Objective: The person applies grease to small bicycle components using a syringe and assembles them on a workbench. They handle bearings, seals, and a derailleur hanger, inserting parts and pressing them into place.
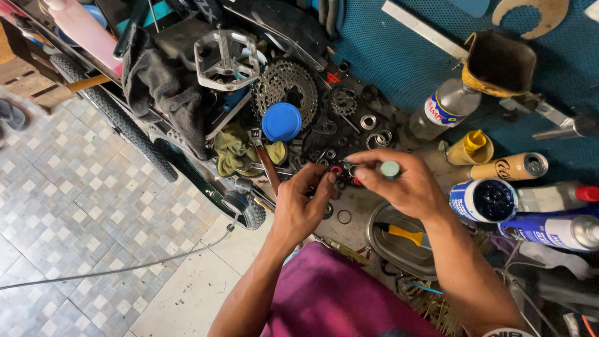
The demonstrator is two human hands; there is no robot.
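A small round part with a red rim [337, 170] is pinched between the fingertips of the left hand [299, 203] and those of the right hand [399, 181], so both hands are closed upon it and meet just below a toothed steel cassette [287, 87]. The part is largely hidden by the fingertips; its exact shape cannot be told. A pale green, cylinder-shaped piece [390, 168] is also gripped in the right hand, between thumb and forefinger, to the right of the red-rimmed part.

Little free room is left around the fingers. Below the cassette, close above the hands, loose steel rings and washers [374, 134] are scattered, and a blue round plastic cap [281, 122] is seen resting against the cassette's lower edge. A brown-handled tool [267, 163] is laid just left of the left hand, beside an olive rag [234, 150]. A thin black ring [344, 216] is found under the hands, on a pale patch of bare surface. Right of that ring, under the right wrist, a grey metal tray [380, 246] holding a yellow-handled tool is placed.

Far right of the cassette, an open tub of dark grease [483, 200] and lying spray cans [549, 231] close off that side. Left of the cassette, the work surface ends at a bicycle tyre [115, 118], beyond which open tiled floor [75, 206] is seen.
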